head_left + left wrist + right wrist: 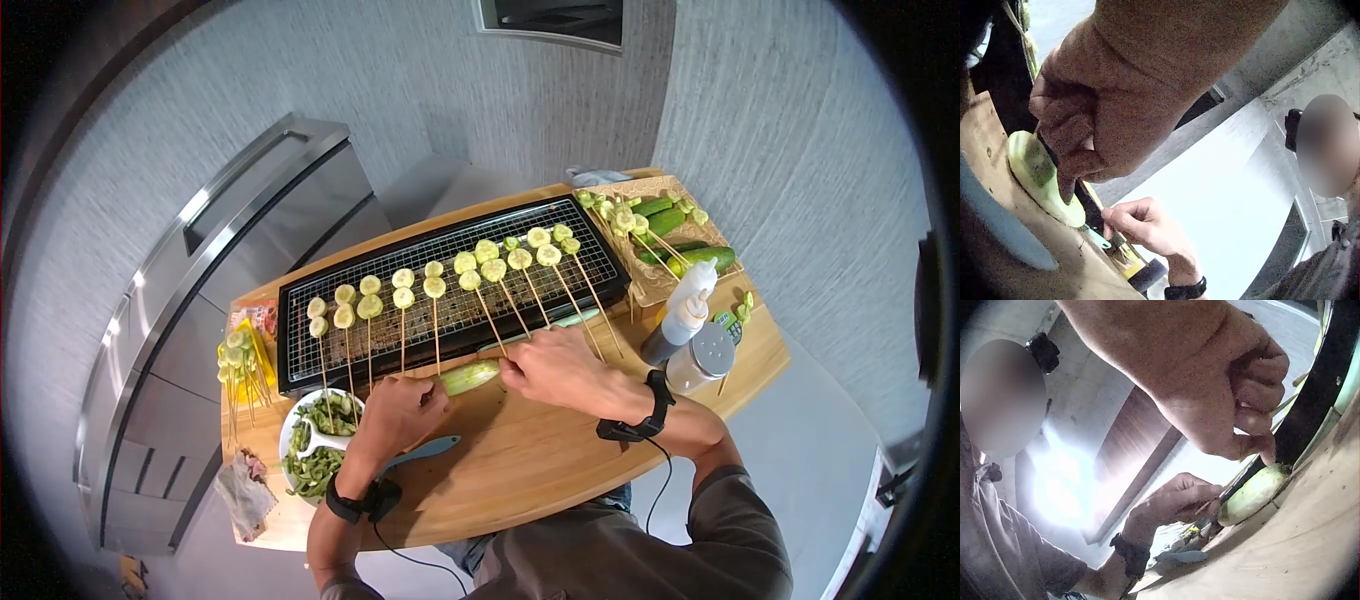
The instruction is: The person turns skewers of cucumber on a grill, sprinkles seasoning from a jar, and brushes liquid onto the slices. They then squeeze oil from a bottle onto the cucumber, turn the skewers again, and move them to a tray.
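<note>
Skewers of pale green cucumber slices (403,298) lie side by side across a black grill (283,340), their wooden sticks hanging over its front edge. At that edge my left hand (398,412) has curled fingers round a stick end, largely hidden under them. My right hand (560,370), farther right, pinches another stick with thumb and forefinger. Between the hands a peeled cucumber (470,377) rests on the wooden table. In the right wrist view, the right fingertips are right at one end of this cucumber (1250,497). The left wrist view shows the left fingers close over it.
A white bowl (291,420) of green peelings with a white-handled tool stands left, near a blue handle (430,450). More skewers (238,360) lie far left. At right are squeeze bottles (680,325), a shaker jar (700,360) and a tray (650,290) with whole cucumbers.
</note>
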Demonstrator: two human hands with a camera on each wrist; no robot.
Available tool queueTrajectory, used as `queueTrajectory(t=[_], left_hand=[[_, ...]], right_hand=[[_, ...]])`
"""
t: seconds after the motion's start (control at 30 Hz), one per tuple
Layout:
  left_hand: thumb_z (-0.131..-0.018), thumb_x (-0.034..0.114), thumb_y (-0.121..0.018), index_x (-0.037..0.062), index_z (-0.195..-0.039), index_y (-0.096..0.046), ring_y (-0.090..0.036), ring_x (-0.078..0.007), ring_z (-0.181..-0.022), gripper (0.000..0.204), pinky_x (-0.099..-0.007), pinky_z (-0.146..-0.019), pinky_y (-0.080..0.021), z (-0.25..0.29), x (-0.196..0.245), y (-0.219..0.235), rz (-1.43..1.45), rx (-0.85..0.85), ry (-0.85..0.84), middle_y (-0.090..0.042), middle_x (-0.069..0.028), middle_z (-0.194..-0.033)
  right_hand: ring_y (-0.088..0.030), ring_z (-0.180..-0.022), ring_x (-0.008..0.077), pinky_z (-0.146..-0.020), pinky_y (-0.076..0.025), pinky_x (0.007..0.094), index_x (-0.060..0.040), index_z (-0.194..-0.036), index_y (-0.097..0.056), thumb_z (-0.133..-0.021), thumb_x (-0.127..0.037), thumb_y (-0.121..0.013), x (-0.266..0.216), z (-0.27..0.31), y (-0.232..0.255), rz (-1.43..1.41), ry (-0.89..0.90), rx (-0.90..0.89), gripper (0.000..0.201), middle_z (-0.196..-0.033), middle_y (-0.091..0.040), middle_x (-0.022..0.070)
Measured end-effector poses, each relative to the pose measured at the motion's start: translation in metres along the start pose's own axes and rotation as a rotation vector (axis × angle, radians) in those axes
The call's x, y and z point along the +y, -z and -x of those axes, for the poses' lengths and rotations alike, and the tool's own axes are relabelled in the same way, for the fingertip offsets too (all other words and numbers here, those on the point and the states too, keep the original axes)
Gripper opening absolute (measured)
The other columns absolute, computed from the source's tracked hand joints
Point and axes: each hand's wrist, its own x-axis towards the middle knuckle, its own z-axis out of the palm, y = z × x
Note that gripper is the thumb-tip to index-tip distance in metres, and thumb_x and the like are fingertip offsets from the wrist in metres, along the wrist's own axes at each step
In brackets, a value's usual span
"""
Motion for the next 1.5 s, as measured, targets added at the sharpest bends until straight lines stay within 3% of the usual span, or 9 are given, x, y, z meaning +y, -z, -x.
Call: queueTrajectory(t=[0.07, 0.2, 0.27, 0.4, 0.53, 0.67, 0.8, 1.1, 1.5], left_hand=[[-0.097, 0.027, -0.066, 0.0006, -0.072, -0.072, -0.065, -0.0338, -0.054, 0.037, -0.04, -0.054, -0.051, 0.001, 0.006, 0.006, -0.127, -0.028, -0.022, -0.067, -0.0177, -0.066], [-0.097, 0.032, -0.069, 0.0011, -0.074, -0.072, -0.065, -0.0329, -0.054, 0.039, -0.0399, -0.053, -0.05, 0.002, 0.022, 0.024, -0.034, 0.014, 0.012, -0.064, -0.0188, -0.065], [-0.095, 0.032, -0.072, 0.0023, -0.08, -0.075, -0.067, -0.0369, -0.058, 0.033, -0.0411, -0.055, -0.052, 0.005, 0.024, 0.04, -0.018, 0.108, 0.122, -0.066, -0.0182, -0.064], [-0.094, 0.032, -0.074, 0.0021, -0.082, -0.074, -0.068, -0.0369, -0.061, 0.032, -0.0403, -0.056, -0.051, 0.016, 0.003, 0.077, -0.185, 0.269, 0.244, -0.067, -0.0185, -0.065], [-0.091, 0.04, -0.077, 0.0015, -0.079, -0.074, -0.068, -0.0385, -0.061, 0.04, -0.0433, -0.057, -0.051, 0.042, -0.031, 0.096, -0.384, 0.334, 0.437, -0.066, -0.0191, -0.064], [-0.087, 0.044, -0.078, 0.0002, -0.077, -0.073, -0.067, -0.0404, -0.063, 0.046, -0.0449, -0.06, -0.052, 0.067, -0.058, 0.095, -0.469, 0.293, 0.552, -0.064, -0.0209, -0.061], [-0.088, 0.041, -0.078, -0.0006, -0.08, -0.071, -0.068, -0.036, -0.062, 0.043, -0.043, -0.06, -0.051, 0.08, -0.084, 0.084, -0.305, 0.241, 0.546, -0.065, -0.0188, -0.064], [-0.093, 0.035, -0.074, 0.0002, -0.08, -0.069, -0.065, -0.0354, -0.059, 0.038, -0.0427, -0.057, -0.049, 0.073, -0.092, 0.076, -0.318, 0.249, 0.537, -0.063, -0.0193, -0.063], [-0.092, 0.032, -0.075, 0.0002, -0.087, -0.074, -0.066, -0.0323, -0.055, 0.032, -0.0411, -0.055, -0.049, 0.054, -0.072, 0.069, -0.251, 0.238, 0.47, -0.066, -0.0173, -0.063]], right_hand=[[-0.07, -0.063, 0.0375, -0.059, -0.055, 0.0481, -0.0008, -0.069, -0.072, -0.093, -0.027, -0.061, 0.001, 0.001, 0.001, 0.011, 0.005, 0.002, 0.037, -0.065, -0.068, 0.0213], [-0.07, -0.062, 0.0376, -0.059, -0.056, 0.0482, -0.0011, -0.071, -0.072, -0.095, -0.032, -0.063, 0.011, 0.003, 0.019, 0.025, -0.026, 0.049, 0.039, -0.064, -0.068, 0.0205], [-0.07, -0.064, 0.0369, -0.061, -0.056, 0.0471, -0.0069, -0.078, -0.076, -0.095, -0.035, -0.065, 0.021, 0.003, 0.035, 0.064, -0.125, 0.156, 0.034, -0.065, -0.068, 0.0174], [-0.07, -0.067, 0.0376, -0.062, -0.056, 0.0464, -0.0069, -0.085, -0.075, -0.092, -0.033, -0.071, 0.049, 0.016, 0.051, 0.13, -0.345, 0.313, 0.027, -0.068, -0.07, 0.0171], [-0.072, -0.075, 0.0412, -0.065, -0.058, 0.0486, -0.0003, -0.085, -0.073, -0.09, -0.032, -0.073, 0.073, 0.034, 0.048, 0.175, -0.478, 0.222, 0.032, -0.082, -0.072, 0.0221], [-0.071, -0.075, 0.0417, -0.067, -0.059, 0.0491, 0.0003, -0.084, -0.072, -0.088, -0.029, -0.074, 0.085, 0.046, 0.027, 0.162, -0.466, 0.199, 0.03, -0.082, -0.072, 0.0227], [-0.072, -0.075, 0.0417, -0.068, -0.059, 0.0494, 0.0005, -0.083, -0.073, -0.087, -0.027, -0.074, 0.084, 0.048, 0.019, 0.144, -0.446, 0.203, 0.027, -0.08, -0.071, 0.0234], [-0.072, -0.075, 0.0422, -0.069, -0.059, 0.049, 0.0002, -0.082, -0.074, -0.09, -0.025, -0.07, 0.084, 0.051, 0.017, 0.118, -0.431, 0.236, 0.027, -0.076, -0.07, 0.0244], [-0.071, -0.075, 0.0443, -0.071, -0.058, 0.0516, 0.0011, -0.084, -0.073, -0.09, -0.023, -0.069, 0.088, 0.05, 0.013, 0.071, -0.438, 0.246, 0.025, -0.079, -0.071, 0.026]])
